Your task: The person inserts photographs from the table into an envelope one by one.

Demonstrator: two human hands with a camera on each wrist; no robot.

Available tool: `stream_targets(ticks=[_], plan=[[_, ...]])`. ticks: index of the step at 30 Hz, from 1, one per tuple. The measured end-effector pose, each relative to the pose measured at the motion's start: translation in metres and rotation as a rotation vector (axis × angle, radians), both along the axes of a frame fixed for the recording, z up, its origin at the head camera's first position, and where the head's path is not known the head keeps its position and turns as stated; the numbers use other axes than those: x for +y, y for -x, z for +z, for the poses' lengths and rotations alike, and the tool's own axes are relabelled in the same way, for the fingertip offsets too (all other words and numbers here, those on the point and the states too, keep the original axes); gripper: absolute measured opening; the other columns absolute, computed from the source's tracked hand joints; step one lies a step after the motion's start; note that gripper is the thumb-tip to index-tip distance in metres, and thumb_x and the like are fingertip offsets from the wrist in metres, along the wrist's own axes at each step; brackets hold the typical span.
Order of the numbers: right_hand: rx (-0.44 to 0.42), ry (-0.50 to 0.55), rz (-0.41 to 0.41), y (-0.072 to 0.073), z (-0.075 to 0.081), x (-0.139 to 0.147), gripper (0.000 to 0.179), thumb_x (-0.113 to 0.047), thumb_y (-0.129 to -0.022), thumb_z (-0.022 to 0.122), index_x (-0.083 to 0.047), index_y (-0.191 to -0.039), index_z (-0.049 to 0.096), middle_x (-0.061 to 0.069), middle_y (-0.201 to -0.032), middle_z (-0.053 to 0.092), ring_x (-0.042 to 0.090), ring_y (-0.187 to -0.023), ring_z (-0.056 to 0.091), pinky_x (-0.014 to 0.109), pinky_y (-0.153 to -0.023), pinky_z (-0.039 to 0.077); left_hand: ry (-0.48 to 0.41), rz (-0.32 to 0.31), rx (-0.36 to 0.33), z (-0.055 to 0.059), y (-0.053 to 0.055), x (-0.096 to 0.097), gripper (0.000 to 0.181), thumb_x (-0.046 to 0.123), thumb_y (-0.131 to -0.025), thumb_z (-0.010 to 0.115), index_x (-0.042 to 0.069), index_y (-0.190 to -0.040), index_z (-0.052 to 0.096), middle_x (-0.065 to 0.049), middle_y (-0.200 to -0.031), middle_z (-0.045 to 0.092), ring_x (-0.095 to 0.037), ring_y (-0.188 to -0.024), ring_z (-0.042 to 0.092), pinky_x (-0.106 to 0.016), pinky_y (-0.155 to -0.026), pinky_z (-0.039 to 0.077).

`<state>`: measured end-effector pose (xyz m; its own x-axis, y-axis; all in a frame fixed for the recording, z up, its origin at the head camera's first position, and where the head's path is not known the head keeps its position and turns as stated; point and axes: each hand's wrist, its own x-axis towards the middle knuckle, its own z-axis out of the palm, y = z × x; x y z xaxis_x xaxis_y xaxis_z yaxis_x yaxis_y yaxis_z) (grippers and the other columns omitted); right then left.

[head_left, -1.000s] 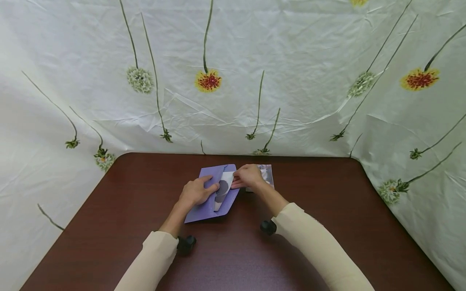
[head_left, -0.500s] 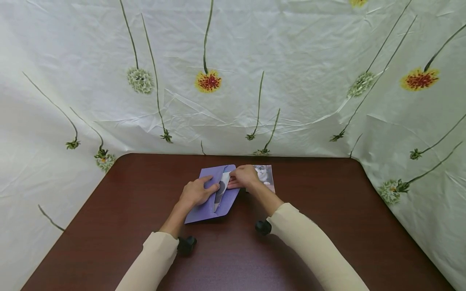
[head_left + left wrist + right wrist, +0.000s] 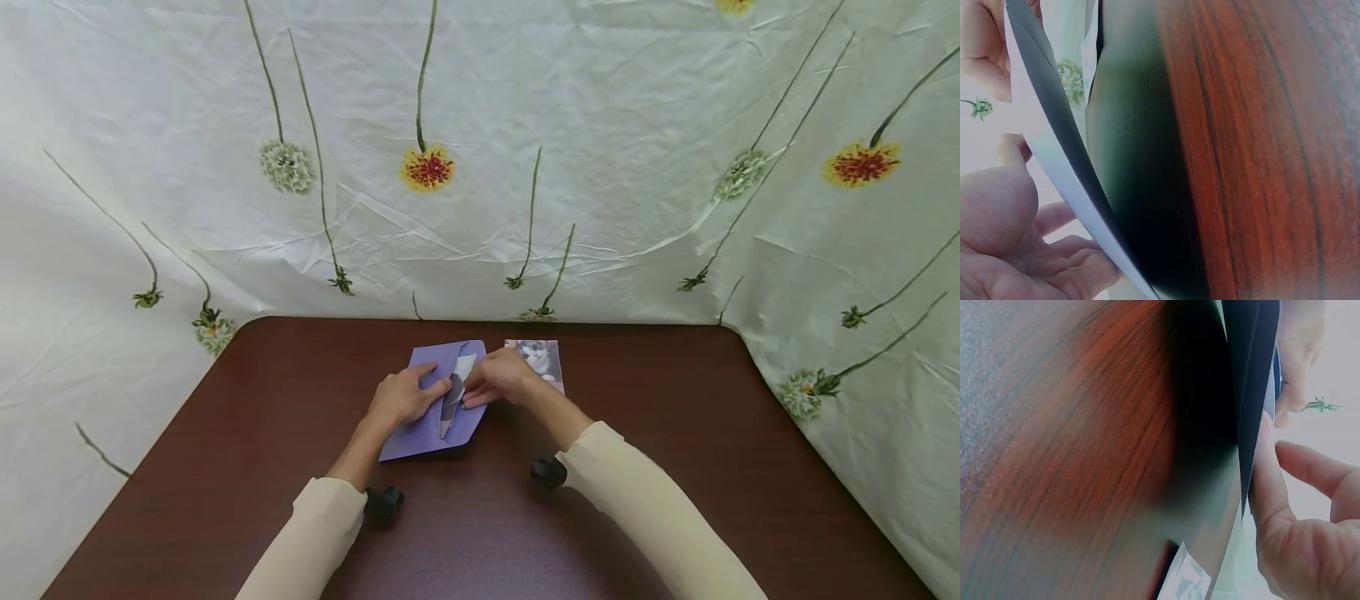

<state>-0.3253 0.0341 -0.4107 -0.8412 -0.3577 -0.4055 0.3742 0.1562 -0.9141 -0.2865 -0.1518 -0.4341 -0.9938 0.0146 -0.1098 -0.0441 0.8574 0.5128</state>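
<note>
A purple envelope [image 3: 420, 440] lies on the table with its flap folded out to the right. Partly inside its pocket sits a white and grey printed card [image 3: 452, 398]. My left hand [image 3: 401, 396] rests on the envelope's left panel, fingers spread, thumb beside the pocket's opening. At the card's right edge, the fingers of my right hand [image 3: 501, 377] press over the flap. In the right wrist view the thumb of that right hand [image 3: 1300, 544] stands apart from its fingers. Seen edge-on in the left wrist view, the envelope [image 3: 1079, 181] casts a dark shadow below.
Behind my right hand lies a picture card [image 3: 543, 357] showing a white and grey animal, partly covered by the hand. The dark red-brown table [image 3: 660, 400] meets a white flowered cloth [image 3: 480, 233] at its back and sides. A black device [image 3: 549, 472] is worn at my right wrist.
The card has slid left, deeper into the envelope, so less of it shows. My right hand moved left and slightly nearer, uncovering more of the picture card. The left hand stayed put.
</note>
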Motion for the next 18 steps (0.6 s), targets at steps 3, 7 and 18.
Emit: stream_targets(ticks=[3, 7, 18], plan=[[-0.008, -0.001, 0.015, -0.002, 0.001, -0.001, 0.011, 0.012, -0.087, 0.059, 0.012, -0.095, 0.066, 0.016, -0.074, 0.069, 0.019, -0.061, 0.071, 0.035, -0.074, 0.062, -0.010, 0.005, 0.001, 0.000, -0.001, -0.001, 0.063, 0.048, -0.100, 0.056, 0.011, -0.150, 0.051, -0.025, -0.146, 0.054, -0.047, -0.134, 0.052, -0.059, -0.106, 0.044], [0.012, 0.022, -0.020, -0.003, 0.000, -0.004, 0.018, 0.013, -0.088, 0.058, 0.017, -0.104, 0.066, 0.018, -0.077, 0.071, 0.018, -0.061, 0.071, 0.033, -0.073, 0.062, -0.021, 0.005, -0.002, 0.001, -0.002, -0.001, 0.063, 0.048, -0.100, 0.056, 0.010, -0.150, 0.050, -0.025, -0.147, 0.053, -0.048, -0.135, 0.050, -0.059, -0.106, 0.043], [0.068, 0.050, -0.095, 0.000, -0.007, -0.013, 0.023, 0.013, -0.089, 0.058, 0.021, -0.109, 0.064, 0.015, -0.074, 0.070, 0.021, -0.061, 0.072, 0.041, -0.080, 0.061, -0.016, -0.005, 0.000, 0.002, -0.002, -0.002, 0.062, 0.047, -0.101, 0.055, 0.010, -0.150, 0.051, -0.026, -0.147, 0.053, -0.049, -0.134, 0.051, -0.060, -0.106, 0.043]])
